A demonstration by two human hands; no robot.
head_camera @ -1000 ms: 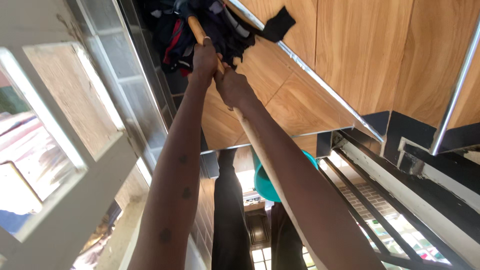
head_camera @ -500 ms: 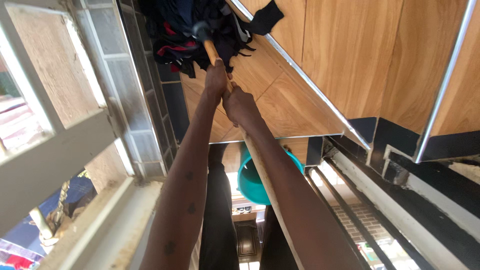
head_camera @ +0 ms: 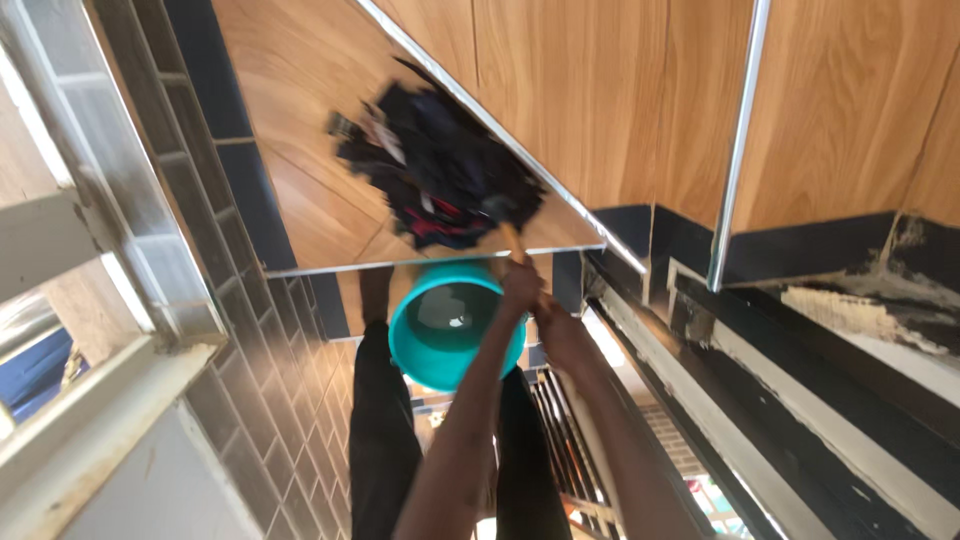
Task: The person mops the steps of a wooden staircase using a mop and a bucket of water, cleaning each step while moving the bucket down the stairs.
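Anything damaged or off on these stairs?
Yes: the black stair edge at right is worn, with pale chipped patches. Otherwise, both hands grip a mop handle; its rag head is blurred above the teal bucket.

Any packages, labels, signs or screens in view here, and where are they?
None in view.
Mop head: dark rag bundle with red and white scraps, on the wood-look step, blurred.
Bucket: round, teal, below the mop, holding some water.
Both hands grip the mop's wooden handle.
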